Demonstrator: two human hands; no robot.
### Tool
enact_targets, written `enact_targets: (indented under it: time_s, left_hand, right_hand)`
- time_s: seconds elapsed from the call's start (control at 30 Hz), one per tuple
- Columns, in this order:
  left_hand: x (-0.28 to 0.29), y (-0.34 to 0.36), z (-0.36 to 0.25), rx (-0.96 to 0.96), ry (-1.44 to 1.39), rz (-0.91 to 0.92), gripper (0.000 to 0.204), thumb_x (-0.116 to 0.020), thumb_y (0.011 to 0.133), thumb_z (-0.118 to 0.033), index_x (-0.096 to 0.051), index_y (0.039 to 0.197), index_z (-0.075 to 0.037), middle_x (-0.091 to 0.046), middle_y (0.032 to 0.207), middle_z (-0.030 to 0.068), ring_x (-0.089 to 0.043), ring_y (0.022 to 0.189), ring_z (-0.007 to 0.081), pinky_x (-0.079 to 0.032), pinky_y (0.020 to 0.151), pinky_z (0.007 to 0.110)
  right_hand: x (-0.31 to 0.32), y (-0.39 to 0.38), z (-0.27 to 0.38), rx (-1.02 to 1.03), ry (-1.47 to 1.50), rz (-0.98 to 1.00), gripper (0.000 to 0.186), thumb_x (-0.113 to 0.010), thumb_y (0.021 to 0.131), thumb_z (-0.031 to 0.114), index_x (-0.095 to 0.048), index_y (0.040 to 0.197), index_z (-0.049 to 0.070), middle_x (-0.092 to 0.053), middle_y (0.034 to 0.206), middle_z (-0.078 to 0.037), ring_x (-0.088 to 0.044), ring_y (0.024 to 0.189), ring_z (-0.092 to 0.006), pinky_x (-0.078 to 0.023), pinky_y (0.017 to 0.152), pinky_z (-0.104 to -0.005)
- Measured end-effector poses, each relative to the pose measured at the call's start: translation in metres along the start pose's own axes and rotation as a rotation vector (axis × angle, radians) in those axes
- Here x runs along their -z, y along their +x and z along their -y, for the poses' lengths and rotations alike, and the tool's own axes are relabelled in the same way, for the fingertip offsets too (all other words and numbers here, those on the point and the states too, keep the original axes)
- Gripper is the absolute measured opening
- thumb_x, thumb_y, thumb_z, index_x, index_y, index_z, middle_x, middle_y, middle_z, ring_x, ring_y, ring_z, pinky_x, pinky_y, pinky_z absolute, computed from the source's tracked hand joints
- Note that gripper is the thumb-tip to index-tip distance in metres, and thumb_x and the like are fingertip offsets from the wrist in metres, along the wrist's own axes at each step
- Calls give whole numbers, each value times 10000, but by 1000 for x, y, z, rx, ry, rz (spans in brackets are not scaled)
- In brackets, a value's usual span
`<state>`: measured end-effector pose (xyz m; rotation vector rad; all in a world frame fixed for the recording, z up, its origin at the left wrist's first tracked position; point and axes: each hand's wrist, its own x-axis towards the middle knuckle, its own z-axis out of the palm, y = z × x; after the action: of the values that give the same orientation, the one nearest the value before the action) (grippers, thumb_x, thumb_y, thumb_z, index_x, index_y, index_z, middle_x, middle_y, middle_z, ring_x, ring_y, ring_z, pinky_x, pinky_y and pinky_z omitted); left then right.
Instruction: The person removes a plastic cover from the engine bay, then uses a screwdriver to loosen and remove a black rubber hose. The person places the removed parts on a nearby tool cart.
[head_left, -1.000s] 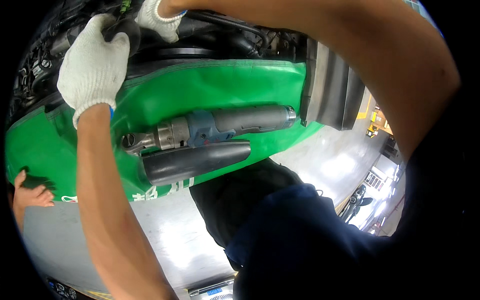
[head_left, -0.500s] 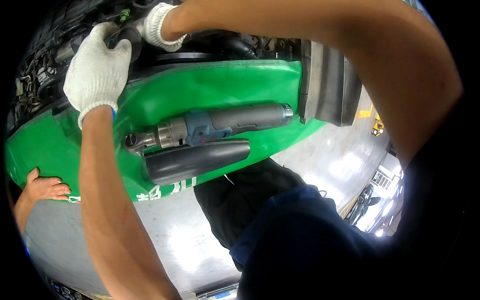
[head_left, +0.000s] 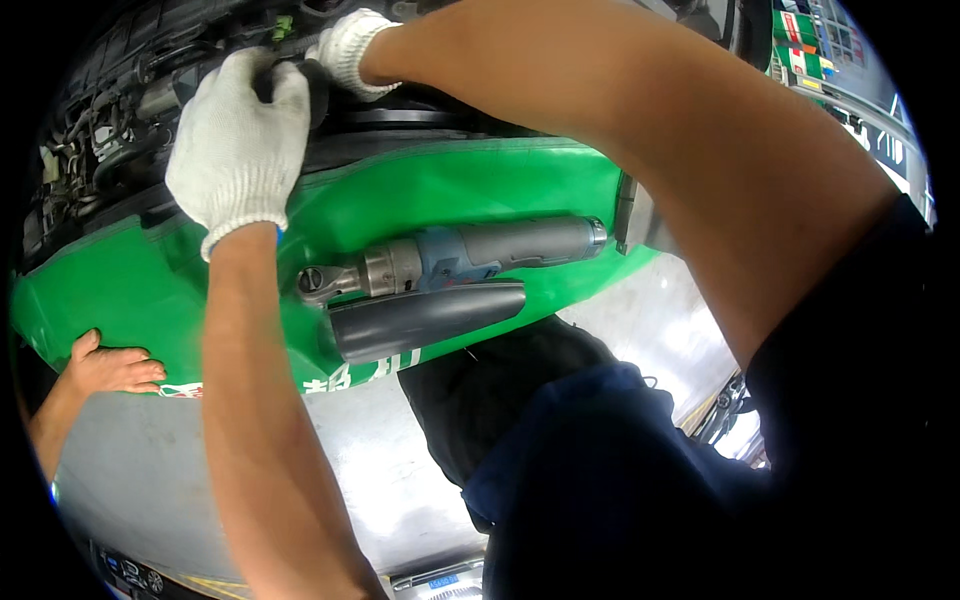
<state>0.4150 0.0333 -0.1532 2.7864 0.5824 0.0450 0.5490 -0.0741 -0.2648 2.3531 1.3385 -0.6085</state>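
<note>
My left hand (head_left: 240,150), in a white knit glove, grips a dark round part (head_left: 310,92) in the engine bay (head_left: 110,135), its fingertips partly out of sight. My right hand (head_left: 352,55), also gloved, is just beyond it, its fingers hidden among the engine parts. Below them a green fender cover (head_left: 120,280) drapes over the car's front. On it lie a grey and blue cordless ratchet wrench (head_left: 520,242) and a curved black plastic piece (head_left: 420,320) alongside it.
Another person's bare hand (head_left: 110,370) rests on the cover at left. A grey metal panel (head_left: 640,225) is behind my right arm. Shelving with green items (head_left: 800,50) stands at upper right. Below is a pale, glossy floor (head_left: 380,480).
My hands and the engine bay sit somewhat further right and lower in view, with my right forearm lower across the picture. The other person's hand has also shifted right.
</note>
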Motion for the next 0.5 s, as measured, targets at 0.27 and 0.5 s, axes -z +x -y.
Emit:
enact_targets:
  time_s: [0.27, 0.5]
  left_hand:
    - [-6, 9, -2, -122, -57, -149, 382, -577, 964, -454, -751, 1087, -137, -744, 1055, 122, -712, 1019, 339, -580, 845, 489]
    - [23, -7, -16, -113, -261, -127, 381, -587, 931, -414, -724, 883, -62, -706, 902, 159, -689, 904, 328, -567, 839, 463]
  right_hand:
    - [8, -25, -14, -84, 167, 10, 387, -571, 999, 143, -655, 1377, 128, -750, 1201, -135, -749, 1074, -303, -618, 893, -419]
    - [-10, -90, -13, 79, -308, 2, 503, -500, 1045, 350, -553, 1481, 105, -592, 1466, -106, -448, 1407, -264, -242, 1224, -476]
